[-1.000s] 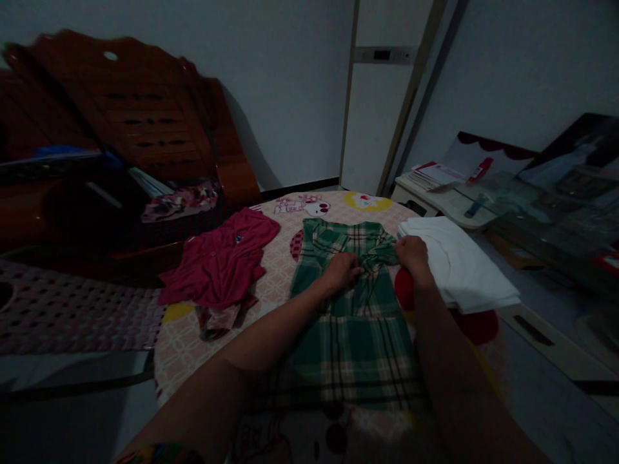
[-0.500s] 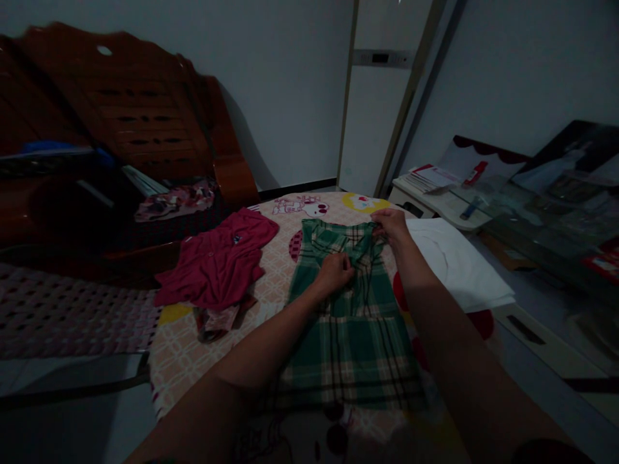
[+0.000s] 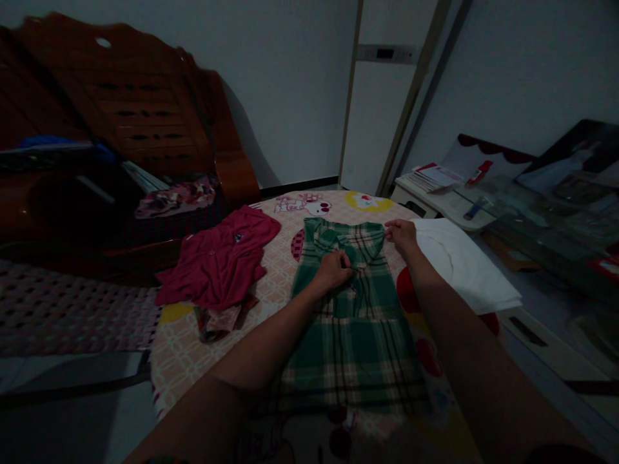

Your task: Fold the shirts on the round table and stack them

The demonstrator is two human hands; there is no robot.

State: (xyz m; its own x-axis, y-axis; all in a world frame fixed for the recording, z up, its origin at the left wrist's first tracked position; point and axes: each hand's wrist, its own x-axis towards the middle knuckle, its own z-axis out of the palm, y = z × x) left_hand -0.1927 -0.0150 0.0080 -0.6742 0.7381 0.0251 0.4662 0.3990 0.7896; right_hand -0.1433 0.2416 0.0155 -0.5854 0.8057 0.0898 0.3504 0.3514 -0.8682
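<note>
A green plaid garment lies spread lengthwise in front of me, its narrower end away from me. My left hand rests on its upper middle, fingers curled and pinched on the cloth. At the far right corner, my right hand pinches the edge of the same garment between thumb and fingertips. Some loose folds run across the cloth between the two hands. Beneath my left wrist and forearm, part of the garment's left side is hidden.
The round table wears a patterned tablecloth. A crumpled dark pink shirt lies to the left, folded white cloth to the right. Beyond stand a wooden bench, a tall white cabinet-like unit and a glass-topped table.
My right hand has moved a little to the right, drawing the garment's far right corner outward, so that end lies flatter and wider. My left hand has stayed in about the same place.
</note>
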